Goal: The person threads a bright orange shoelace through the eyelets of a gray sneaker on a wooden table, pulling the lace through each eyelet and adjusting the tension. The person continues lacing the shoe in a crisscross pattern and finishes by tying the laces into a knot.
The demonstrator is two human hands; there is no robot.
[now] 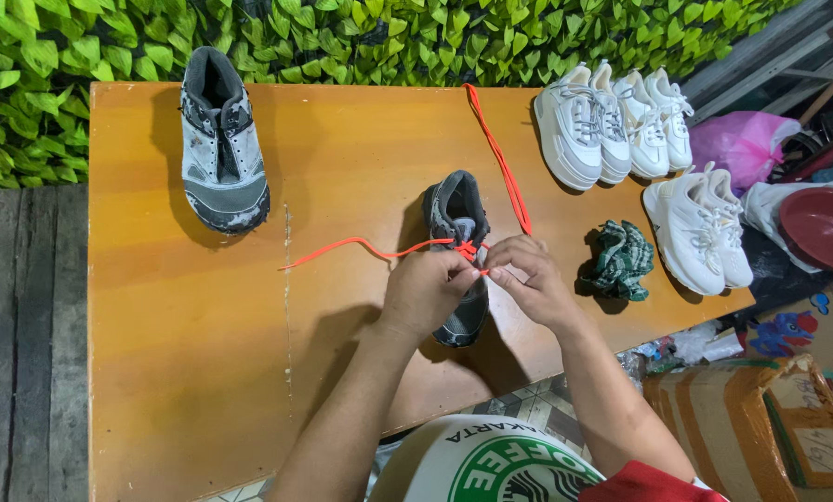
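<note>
Here my left hand (pixel 423 293) and right hand (pixel 528 279) pinch the orange lace (pixel 505 167) over the grey shoe (pixel 460 251), fingers closed; its long axis points away across the bench (pixel 203 353).

I see a grey shoe (pixel 456 244) at the bench's middle, toe toward six o'clock, opening toward twelve. An orange lace (pixel 501 163) is threaded through it: one end runs flat toward nine o'clock, the other stretches toward twelve, reaching the far edge.

Small shoe-cleaning workshop: orange table (pixel 193 372), rows of white sneakers (pixel 612 121) (leafy wall (pixel 389 37) behind).
</note>
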